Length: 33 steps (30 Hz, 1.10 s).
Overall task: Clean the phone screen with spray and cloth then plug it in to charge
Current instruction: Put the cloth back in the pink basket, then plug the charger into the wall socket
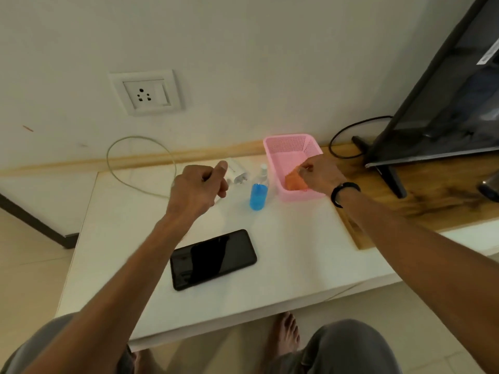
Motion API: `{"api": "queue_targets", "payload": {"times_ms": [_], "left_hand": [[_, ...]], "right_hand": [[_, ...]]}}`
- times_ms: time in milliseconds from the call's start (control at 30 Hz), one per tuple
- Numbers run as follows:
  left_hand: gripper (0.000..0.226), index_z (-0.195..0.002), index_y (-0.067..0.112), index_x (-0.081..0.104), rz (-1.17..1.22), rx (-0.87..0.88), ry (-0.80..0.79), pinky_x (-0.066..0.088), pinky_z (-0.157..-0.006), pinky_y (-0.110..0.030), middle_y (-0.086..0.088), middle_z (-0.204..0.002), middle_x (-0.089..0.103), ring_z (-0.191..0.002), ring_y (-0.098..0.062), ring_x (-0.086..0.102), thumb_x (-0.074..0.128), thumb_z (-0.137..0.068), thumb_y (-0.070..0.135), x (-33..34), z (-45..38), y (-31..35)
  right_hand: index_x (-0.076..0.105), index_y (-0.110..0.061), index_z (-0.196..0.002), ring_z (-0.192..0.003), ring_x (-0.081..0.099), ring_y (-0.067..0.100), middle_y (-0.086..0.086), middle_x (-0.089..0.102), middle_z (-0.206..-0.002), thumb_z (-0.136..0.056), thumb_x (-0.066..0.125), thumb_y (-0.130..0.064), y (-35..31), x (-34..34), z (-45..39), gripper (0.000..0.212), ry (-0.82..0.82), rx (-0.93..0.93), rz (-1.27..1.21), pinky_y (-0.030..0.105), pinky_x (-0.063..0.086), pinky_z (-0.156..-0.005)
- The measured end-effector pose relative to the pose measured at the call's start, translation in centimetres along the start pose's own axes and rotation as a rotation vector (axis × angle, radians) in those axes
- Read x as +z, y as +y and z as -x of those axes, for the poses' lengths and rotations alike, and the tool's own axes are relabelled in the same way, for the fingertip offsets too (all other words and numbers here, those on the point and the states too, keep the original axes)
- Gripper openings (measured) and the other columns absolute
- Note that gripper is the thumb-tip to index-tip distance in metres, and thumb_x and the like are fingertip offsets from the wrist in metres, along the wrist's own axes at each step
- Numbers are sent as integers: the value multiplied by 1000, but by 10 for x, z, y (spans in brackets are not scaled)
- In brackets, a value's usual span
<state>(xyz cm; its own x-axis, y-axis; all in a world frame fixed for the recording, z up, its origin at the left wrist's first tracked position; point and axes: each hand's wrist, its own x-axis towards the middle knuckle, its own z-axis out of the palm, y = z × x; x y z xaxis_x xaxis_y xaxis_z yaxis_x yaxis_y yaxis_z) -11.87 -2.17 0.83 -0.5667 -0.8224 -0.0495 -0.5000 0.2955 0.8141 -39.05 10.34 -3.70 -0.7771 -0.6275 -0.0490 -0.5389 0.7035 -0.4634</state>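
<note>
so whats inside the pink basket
An orange cloth lies in the pink basket, pinched by the right hand. That hand and the near wall hide part of the floor, so anything else under there cannot be seen.

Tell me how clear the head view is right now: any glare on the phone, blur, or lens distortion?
Head view: dim, warm light; the phone screen shows a pale reflection along its left side, no hard glare. The left hand and right hand look slightly soft. Wide-angle bending tilts the wall socket and the TV near the edges.
</note>
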Motion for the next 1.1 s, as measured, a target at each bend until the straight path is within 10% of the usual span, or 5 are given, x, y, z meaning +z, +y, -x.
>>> {"api": "queue_targets", "payload": {"times_ms": [133, 433, 767, 1100], "left_hand": [[43, -80, 21, 76, -68, -40, -26, 56, -72, -32, 6, -79, 77, -69, -15, 69, 54, -100, 53, -23, -1, -25], [35, -98, 31, 70, -429, -106, -23, 47, -71, -32, 7, -97, 73, -83, -21, 67, 61, -90, 63, -68, -10, -66], [41, -113, 27, 65, -511, -48, -27, 48, -74, -35, 1, -110, 70, -96, -25, 68, 58, -93, 62, -83, -8, -88], [40, -119, 25, 64, -391, -12, 3, 43, -78, -33, 0, -115, 69, -105, -26, 66, 58, -96, 57, -81, -15, -70]], "right_hand": [[65, -9, -133, -118, 64, 30, 14, 65, -135, -102, 60, -28, -4, 1, 13, 36, 134, -21, 60, 39, 53, -99], [73, -12, -103, -76, 61, 9, -6, 70, -95, -102, 64, -23, -107, 17, 116, 14, 721, -340, -450, 14, 49, -64], [60, -3, -134, -122, 55, 37, 21, 61, -128, -100, 61, -16, -182, 97, 45, 36, 109, -371, 130, 42, 39, -109], [56, -4, -128, -113, 62, 40, 21, 62, -124, -92, 71, -30, -180, 113, -4, 47, -34, -78, 302, 40, 51, -84]]}}
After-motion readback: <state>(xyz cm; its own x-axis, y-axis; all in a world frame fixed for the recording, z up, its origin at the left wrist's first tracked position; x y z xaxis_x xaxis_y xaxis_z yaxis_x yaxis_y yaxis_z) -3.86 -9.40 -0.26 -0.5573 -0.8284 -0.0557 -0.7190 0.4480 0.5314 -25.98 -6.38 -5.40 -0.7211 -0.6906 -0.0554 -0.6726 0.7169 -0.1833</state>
